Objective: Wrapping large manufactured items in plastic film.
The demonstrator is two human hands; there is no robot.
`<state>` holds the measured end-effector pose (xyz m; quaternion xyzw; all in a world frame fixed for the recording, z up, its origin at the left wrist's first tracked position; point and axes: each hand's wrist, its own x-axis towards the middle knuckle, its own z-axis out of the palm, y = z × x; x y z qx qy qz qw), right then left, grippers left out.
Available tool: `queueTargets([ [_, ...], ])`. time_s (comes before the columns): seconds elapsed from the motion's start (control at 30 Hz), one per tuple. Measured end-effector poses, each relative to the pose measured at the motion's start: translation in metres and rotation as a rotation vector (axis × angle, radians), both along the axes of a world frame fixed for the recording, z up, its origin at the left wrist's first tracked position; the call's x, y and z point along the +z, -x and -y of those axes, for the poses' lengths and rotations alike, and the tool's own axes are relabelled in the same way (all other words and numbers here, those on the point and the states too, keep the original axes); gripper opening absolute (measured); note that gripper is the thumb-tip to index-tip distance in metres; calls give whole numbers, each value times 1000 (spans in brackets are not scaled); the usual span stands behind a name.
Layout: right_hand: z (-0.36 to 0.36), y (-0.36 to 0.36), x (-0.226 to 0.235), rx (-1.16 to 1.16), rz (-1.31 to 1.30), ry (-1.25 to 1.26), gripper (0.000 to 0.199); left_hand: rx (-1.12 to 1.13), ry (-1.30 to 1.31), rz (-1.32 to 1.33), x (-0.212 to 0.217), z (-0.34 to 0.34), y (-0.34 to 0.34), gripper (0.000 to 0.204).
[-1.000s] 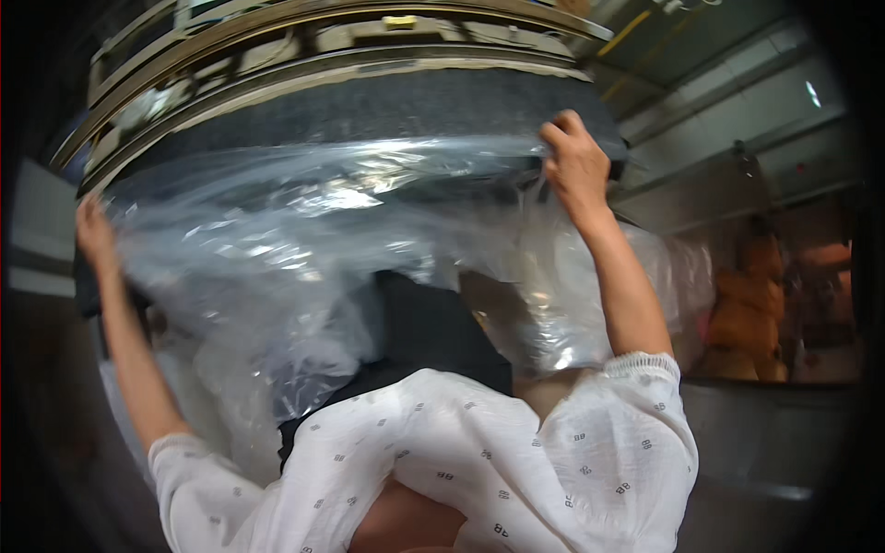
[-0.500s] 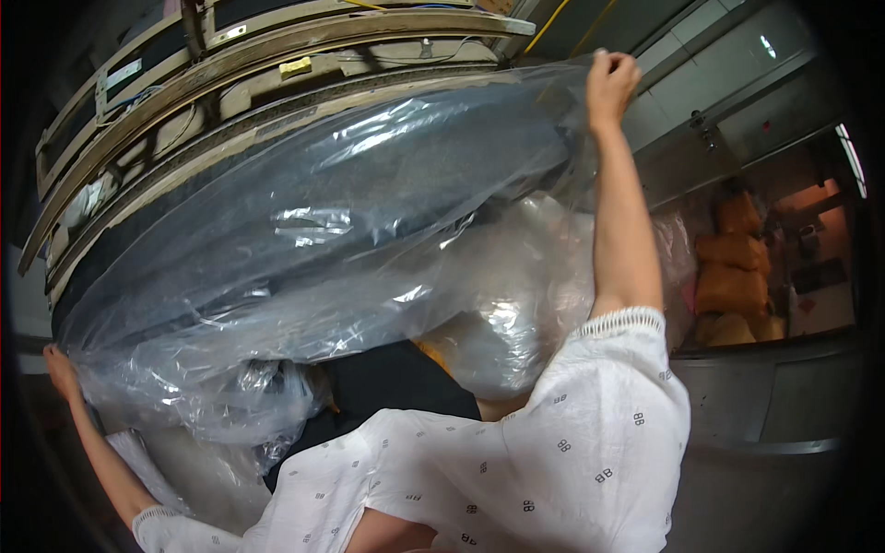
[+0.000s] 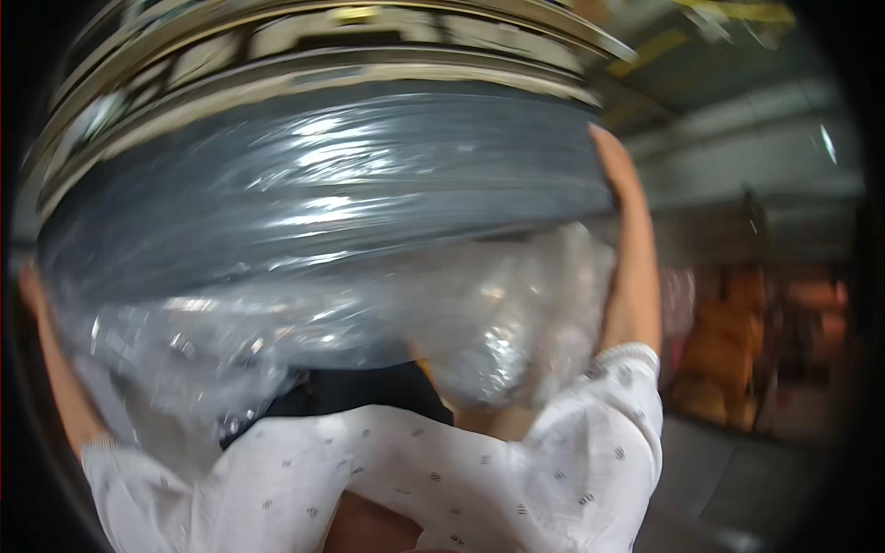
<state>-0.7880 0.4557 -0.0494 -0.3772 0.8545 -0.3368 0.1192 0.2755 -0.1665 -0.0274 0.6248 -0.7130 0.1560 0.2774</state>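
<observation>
While my left hand (image 3: 29,288) and right hand (image 3: 613,161) sit at opposite ends of the film (image 3: 341,170) in the head view, blur hides whether either pinches it; I cannot tell. It spreads across the dark surface (image 3: 461,88), slack bunched toward me. A loose hold could let one end slip; uneven pulling might wrinkle or tear it.

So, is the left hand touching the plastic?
Cannot tell. The head view shows the left hand blurred at the dark rim, right beside the left edge of the plastic, with neither contact nor gap plain.
</observation>
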Motion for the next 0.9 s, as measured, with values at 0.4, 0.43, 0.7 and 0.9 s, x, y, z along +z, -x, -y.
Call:
queueTargets([
  [0.4, 69, -238, 98, 298, 384, 314, 27, 42, 181, -761, -15, -82, 201, 11],
  [0.43, 63, -288, 101, 447, 552, 189, 26, 92, 221, -757, -18, -82, 183, 11],
  [0.7, 46, -508, -66, 834, 78, -107, 46, 221, 340, -743, -43, -43, 219, 11],
  [0.9, 59, -473, 22, 692, 495, 38, 12, 24, 395, -878, -49, -48, 193, 22],
])
